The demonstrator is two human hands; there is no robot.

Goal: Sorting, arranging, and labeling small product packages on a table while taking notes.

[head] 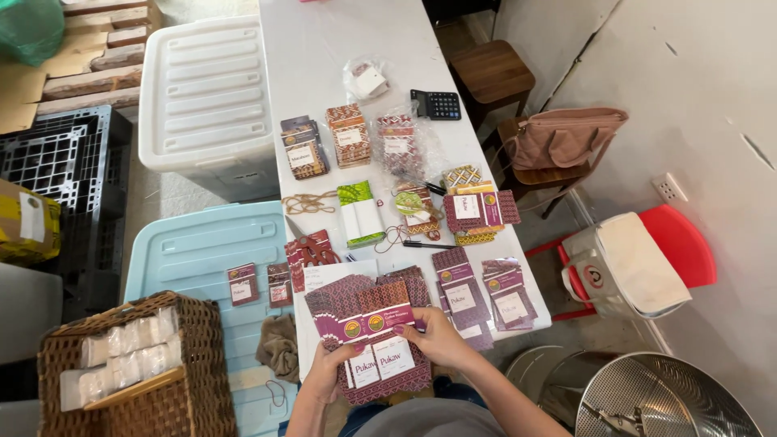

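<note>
I see both hands pinching a fanned stack of maroon patterned flat pouches (376, 340) at 6 o'clock on the white table (324, 48): left grip (328, 368) on the lower-left edge, right grip (437, 336) on the right edge. More pouches (477, 295) lie just beside it at 3 o'clock.

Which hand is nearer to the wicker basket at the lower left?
Left. The left hand grips the fanned purple packets' lower left edge, closest to the wicker basket. The right hand holds their right side, farther away.

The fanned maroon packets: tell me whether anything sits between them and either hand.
Nothing visible does. The left hand grips the fanned maroon packets at their lower left edge, and the right hand holds their right side, fingers directly on the packets.
</note>
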